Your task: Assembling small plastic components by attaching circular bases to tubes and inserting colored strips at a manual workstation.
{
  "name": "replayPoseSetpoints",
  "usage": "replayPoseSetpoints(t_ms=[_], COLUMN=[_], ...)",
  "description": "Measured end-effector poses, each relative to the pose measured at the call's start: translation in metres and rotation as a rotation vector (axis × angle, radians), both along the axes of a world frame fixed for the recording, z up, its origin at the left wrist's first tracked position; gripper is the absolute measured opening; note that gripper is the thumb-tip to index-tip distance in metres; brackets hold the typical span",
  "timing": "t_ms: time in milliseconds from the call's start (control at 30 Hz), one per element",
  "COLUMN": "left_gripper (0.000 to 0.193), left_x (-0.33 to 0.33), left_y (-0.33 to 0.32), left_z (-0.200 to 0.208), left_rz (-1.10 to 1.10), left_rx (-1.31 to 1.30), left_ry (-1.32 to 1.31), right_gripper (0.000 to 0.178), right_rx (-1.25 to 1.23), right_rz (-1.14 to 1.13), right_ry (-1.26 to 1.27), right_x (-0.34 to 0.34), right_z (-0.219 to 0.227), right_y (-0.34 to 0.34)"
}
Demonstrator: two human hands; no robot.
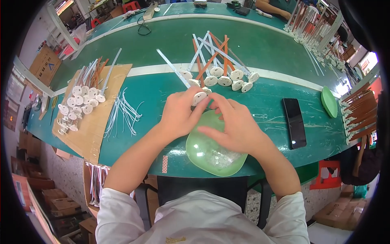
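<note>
My left hand (179, 112) is closed on a white round disc (199, 97), from which a long pale strip (172, 67) slants up to the far left. Beside that disc is my right hand (237, 122), its fingertips at the disc's right edge and its thumb spread away from them. Nothing shows between that thumb and the fingers. Below both hands sits a green dish (195, 150) with small shiny bits in it, partly covered by my right hand. Beyond my hands lies a group of white discs (224, 81) with crossed grey and brown strips (226, 51).
At left, cardboard (87, 140) carries several disc-and-strip pieces (83, 97). White wires (124, 112) lie beside it. A black phone (294, 124), a second green dish (329, 101) and stacked brown strips (361, 112) are at right. Another person's arm (273, 9) rests at the far edge.
</note>
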State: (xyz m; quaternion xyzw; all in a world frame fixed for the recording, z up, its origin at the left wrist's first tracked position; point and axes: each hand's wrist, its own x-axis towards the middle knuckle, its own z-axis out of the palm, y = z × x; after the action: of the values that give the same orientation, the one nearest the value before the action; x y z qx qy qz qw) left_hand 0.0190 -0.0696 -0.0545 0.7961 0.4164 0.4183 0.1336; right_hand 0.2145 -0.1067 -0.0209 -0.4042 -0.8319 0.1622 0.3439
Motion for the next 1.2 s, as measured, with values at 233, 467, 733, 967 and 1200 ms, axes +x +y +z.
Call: replayPoseSetpoints(t_ms=[233, 467, 733, 967, 1200], left_gripper=[0.034, 0.028, 0.027, 0.035, 0.036], left_x=[0.0, -0.001, -0.002, -0.002, -0.002], left_y=[0.001, 0.005, 0.002, 0.002, 0.002], left_z=[0.006, 0.003, 0.008, 0.009, 0.007], left_rz=[-0.114, -0.058, -0.084, -0.119, -0.116], left_rx=[-0.126, -0.191, -0.252, -0.269, -0.212], left_ry=[-0.095, 0.016, -0.027, -0.029, -0.016], right_gripper=[0.052, 0.046, 0.041, 0.033, 0.048], right_rx=[0.137, -0.223, -0.366, -0.195, -0.214], right_rz=[0.001, 0.567, 0.616, 0.478, 0.421], right_ry=[-0.052, -0.345, -0.294, -0.188, -0.34], right_x=[0.012, 0.02, 0.025, 0.014, 0.03], right_z=[0.01, 0.005, 0.012, -0.002, 0.023], right_y=[-0.005, 0.003, 0.013, 0.01, 0.005])
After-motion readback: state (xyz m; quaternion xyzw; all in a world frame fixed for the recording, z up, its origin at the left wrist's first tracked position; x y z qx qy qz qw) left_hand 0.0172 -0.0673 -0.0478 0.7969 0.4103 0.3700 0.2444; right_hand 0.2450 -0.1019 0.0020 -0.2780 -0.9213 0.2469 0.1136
